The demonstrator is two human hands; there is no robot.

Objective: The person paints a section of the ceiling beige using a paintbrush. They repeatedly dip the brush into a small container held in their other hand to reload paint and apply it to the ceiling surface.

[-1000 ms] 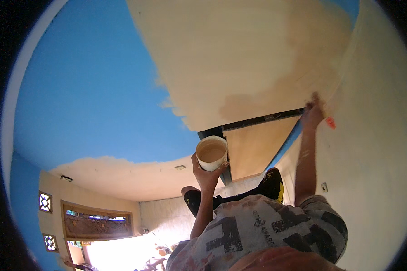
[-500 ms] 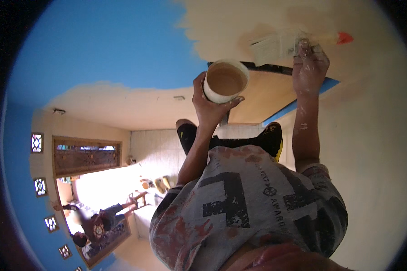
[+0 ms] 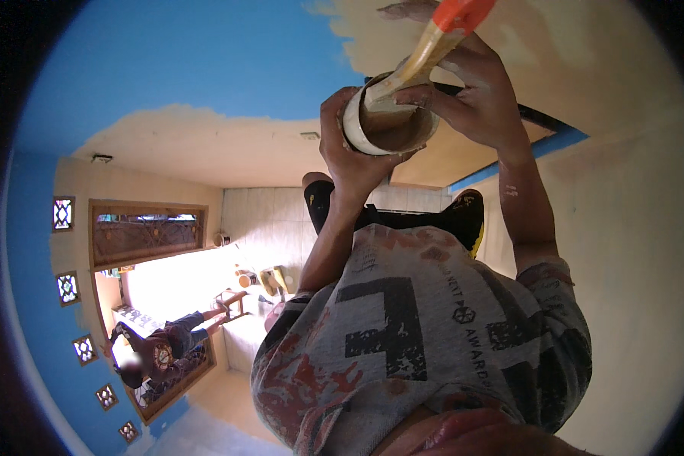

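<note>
My left hand (image 3: 342, 167) is wrapped around a white cup-shaped container (image 3: 354, 129) with light brown paint inside. A paintbrush (image 3: 431, 49) with a wooden handle and a red end leans in the cup, its head down inside the rim. My right hand (image 3: 482, 95) grips the brush above the cup, thumb near the rim and some fingers behind the handle. Paint marks show on the right hand and forearm. Past the hands is a wall with fresh beige paint (image 3: 205, 137) meeting blue paint (image 3: 228, 61) in a ragged edge.
Below the cup is a brown panel (image 3: 441, 163) with dark and blue edges. To the left, another person (image 3: 163, 353) is by a bright doorway and a wooden-framed window (image 3: 148, 234). A stool (image 3: 232, 302) and a small bucket (image 3: 246, 280) stand on the tiled floor (image 3: 270, 209).
My right hand has brought the brush from the wall down and left into the cup. The left hand still holds the cup, now tilted a little.
</note>
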